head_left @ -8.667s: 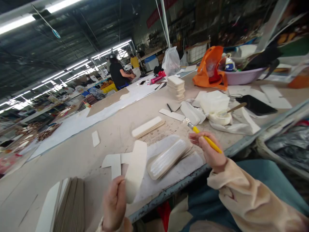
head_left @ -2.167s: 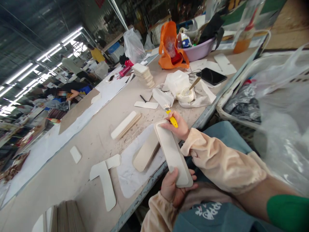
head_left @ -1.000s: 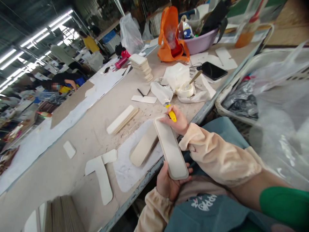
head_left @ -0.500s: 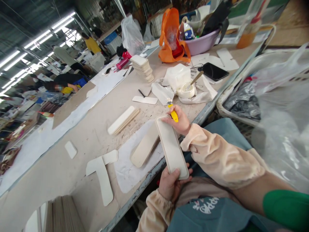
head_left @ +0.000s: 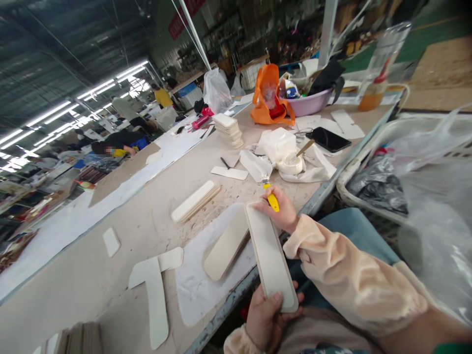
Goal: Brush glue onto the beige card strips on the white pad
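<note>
In the head view, the left hand (head_left: 264,314) and right hand (head_left: 282,210) are curled closed around opposite ends of a smooth, pale, round-cornered strip (head_left: 272,258), the right also pinching a yellow-handled brush (head_left: 272,200). The strip slants over the chipped table edge (head_left: 228,307) beside a stack (head_left: 225,250) on a white sheet (head_left: 191,292), matte tabletop (head_left: 92,280) stretching leftward.

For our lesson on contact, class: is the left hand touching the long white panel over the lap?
Touching. In the head view, the left hand has its thumb lying on the near end of the white panel.
</note>
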The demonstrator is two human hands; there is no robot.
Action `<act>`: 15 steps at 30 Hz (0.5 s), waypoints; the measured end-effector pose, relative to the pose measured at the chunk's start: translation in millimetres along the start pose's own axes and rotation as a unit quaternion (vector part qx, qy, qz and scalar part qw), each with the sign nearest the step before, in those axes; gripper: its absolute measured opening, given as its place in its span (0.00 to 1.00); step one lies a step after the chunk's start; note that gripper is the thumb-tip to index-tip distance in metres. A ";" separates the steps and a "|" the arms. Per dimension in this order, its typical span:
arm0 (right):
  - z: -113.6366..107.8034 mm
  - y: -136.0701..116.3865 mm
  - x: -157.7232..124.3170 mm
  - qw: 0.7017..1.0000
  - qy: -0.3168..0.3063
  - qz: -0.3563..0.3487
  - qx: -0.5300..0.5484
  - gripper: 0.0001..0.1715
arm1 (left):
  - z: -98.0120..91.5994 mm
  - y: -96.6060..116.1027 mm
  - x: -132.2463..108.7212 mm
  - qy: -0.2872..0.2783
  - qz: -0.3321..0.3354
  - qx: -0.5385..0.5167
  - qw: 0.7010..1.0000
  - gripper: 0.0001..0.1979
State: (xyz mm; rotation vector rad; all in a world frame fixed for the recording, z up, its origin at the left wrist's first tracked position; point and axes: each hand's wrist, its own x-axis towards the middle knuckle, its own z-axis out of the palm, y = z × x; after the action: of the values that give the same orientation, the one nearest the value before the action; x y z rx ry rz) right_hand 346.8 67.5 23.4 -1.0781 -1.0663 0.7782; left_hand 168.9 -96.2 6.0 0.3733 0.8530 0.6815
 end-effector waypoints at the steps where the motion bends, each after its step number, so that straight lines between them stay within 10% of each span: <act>1: 0.1 -0.9 -0.1 1.000 -0.001 0.000 -0.003 0.26 | -0.8 -0.3 -0.2 -0.002 0.001 0.001 1.000 0.21; 15: 2.2 -5.1 -2.3 0.998 -0.011 0.005 0.054 0.25 | -1.5 -3.2 -2.9 0.017 0.039 0.044 0.998 0.20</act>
State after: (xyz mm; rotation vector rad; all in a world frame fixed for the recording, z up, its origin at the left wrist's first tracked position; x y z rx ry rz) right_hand 344.0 64.5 27.8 -0.9870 -1.0262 0.8481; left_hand 167.6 -100.5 5.0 0.4773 0.9059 0.7268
